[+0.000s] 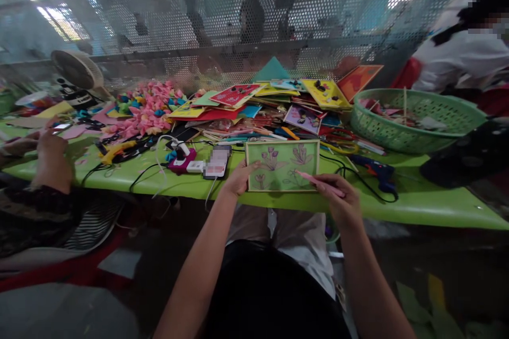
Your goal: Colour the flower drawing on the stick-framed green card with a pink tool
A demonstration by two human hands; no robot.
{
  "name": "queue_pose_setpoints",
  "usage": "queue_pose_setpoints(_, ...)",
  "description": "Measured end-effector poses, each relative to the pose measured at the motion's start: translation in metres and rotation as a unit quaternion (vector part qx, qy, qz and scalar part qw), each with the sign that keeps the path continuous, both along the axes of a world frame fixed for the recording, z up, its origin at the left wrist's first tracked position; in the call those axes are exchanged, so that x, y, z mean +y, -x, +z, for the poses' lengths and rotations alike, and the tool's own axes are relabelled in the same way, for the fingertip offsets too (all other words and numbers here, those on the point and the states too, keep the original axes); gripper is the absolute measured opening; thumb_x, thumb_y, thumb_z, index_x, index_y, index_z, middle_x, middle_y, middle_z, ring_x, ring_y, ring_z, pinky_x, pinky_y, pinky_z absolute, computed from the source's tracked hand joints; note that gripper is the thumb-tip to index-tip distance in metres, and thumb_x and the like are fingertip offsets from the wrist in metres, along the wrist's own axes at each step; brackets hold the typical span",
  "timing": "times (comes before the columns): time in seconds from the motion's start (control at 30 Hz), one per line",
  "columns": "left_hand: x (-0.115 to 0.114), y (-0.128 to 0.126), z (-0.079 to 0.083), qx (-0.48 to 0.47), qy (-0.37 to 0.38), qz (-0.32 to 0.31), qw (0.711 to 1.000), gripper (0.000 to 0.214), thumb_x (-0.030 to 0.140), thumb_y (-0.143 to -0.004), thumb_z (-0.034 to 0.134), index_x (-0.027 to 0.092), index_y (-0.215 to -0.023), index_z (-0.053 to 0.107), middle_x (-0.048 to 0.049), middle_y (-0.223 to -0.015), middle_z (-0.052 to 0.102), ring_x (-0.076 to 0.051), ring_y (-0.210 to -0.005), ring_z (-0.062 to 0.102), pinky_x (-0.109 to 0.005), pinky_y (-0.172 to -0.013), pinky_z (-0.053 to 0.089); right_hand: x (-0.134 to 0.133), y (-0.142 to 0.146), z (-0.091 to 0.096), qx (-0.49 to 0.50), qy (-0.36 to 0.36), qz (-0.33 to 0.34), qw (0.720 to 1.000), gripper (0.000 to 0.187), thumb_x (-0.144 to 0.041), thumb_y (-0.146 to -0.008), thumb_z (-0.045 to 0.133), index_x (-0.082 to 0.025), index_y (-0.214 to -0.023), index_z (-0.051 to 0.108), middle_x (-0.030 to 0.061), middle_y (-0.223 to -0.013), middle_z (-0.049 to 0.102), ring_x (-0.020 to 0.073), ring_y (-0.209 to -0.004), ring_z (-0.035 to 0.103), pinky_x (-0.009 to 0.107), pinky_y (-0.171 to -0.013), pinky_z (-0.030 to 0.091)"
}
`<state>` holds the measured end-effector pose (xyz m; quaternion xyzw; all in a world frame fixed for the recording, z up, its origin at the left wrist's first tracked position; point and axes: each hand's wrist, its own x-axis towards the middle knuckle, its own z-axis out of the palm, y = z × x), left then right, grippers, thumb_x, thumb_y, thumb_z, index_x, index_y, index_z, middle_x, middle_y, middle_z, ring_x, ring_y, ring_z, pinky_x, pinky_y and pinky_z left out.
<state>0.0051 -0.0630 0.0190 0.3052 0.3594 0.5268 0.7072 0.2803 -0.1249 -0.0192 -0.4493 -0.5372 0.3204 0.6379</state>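
A green card [280, 177] with a pale raised border and drawn flowers is tilted up at the table's front edge. My left hand [239, 176] grips the card by its left side, fingers closed on it. Pinched in my right hand [340, 198] is a pink pen [322, 184], its tip at the lower right flower on the card. The two upper flowers show purple blooms; the lower ones look paler. Just left of the card lies a phone [218, 162] with a cable plugged in.
Behind the card are piled coloured cards [238, 96] and pens. Pink paper flowers [149, 111] heap to the left, near a fan [77, 70]. At right are a green basket [417, 135] and a blue glue gun [376, 172] with its cord. A co-worker's hands [51, 151] are at far left.
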Motion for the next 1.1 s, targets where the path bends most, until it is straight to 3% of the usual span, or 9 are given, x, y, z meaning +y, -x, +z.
queue_pose_setpoints(0.2, 0.003, 0.002, -0.004, -0.002, -0.010, -0.014, 1.000, 0.058, 0.024, -0.068, 0.096, 0.018, -0.123, 0.076, -0.0081, -0.093, 0.084, -0.030, -0.093, 0.081, -0.043, -0.089, 0.065, 0.001, 0.001, -0.003, 0.007, 0.002, -0.022, 1.000, 0.022, -0.040, -0.082, 0.085, -0.025, -0.098, 0.081, 0.0027, -0.090, 0.079, 0.0213, -0.081, 0.072, 0.034, -0.073, 0.056)
queue_pose_setpoints(0.37, 0.002, 0.003, -0.005, -0.009, -0.008, -0.001, 1.000, 0.058, 0.022, -0.068, 0.096, 0.018, -0.122, 0.077, -0.0073, -0.090, 0.083, -0.030, -0.090, 0.081, -0.044, -0.089, 0.066, 0.001, -0.001, -0.005, 0.017, 0.006, -0.031, 0.999, 0.019, -0.038, -0.083, 0.084, -0.024, -0.095, 0.080, 0.0011, -0.086, 0.078, 0.0186, -0.076, 0.070, 0.031, -0.070, 0.054)
queue_pose_setpoints(0.57, 0.001, 0.002, -0.003, -0.015, -0.002, -0.008, 1.000, 0.062, 0.022, -0.069, 0.096, 0.020, -0.127, 0.075, -0.0080, -0.100, 0.084, -0.031, -0.102, 0.080, -0.045, -0.096, 0.064, 0.000, -0.001, -0.003, -0.015, 0.023, -0.030, 0.999, 0.021, -0.039, -0.082, 0.085, -0.025, -0.096, 0.080, 0.0015, -0.085, 0.079, 0.0198, -0.074, 0.071, 0.032, -0.067, 0.054)
queue_pose_setpoints(0.9, 0.002, 0.001, -0.005, -0.005, -0.014, 0.007, 1.000, 0.062, 0.024, -0.064, 0.098, 0.020, -0.122, 0.076, -0.0068, -0.090, 0.083, -0.034, -0.102, 0.080, -0.048, -0.097, 0.062, -0.001, 0.002, 0.002, -0.040, 0.023, -0.027, 0.999, 0.019, -0.040, -0.083, 0.085, -0.026, -0.097, 0.081, 0.0022, -0.088, 0.079, 0.0203, -0.077, 0.070, 0.032, -0.070, 0.053)
queue_pose_setpoints(1.1, 0.002, 0.003, -0.006, 0.003, -0.014, 0.007, 1.000, 0.058, 0.024, -0.066, 0.097, 0.019, -0.121, 0.077, -0.0084, -0.094, 0.084, -0.035, -0.108, 0.078, -0.049, -0.100, 0.060, -0.002, 0.006, 0.009, -0.051, 0.026, -0.030, 0.998, 0.020, -0.041, -0.081, 0.086, -0.026, -0.093, 0.081, 0.0028, -0.087, 0.080, 0.0206, -0.077, 0.070, 0.032, -0.068, 0.054)
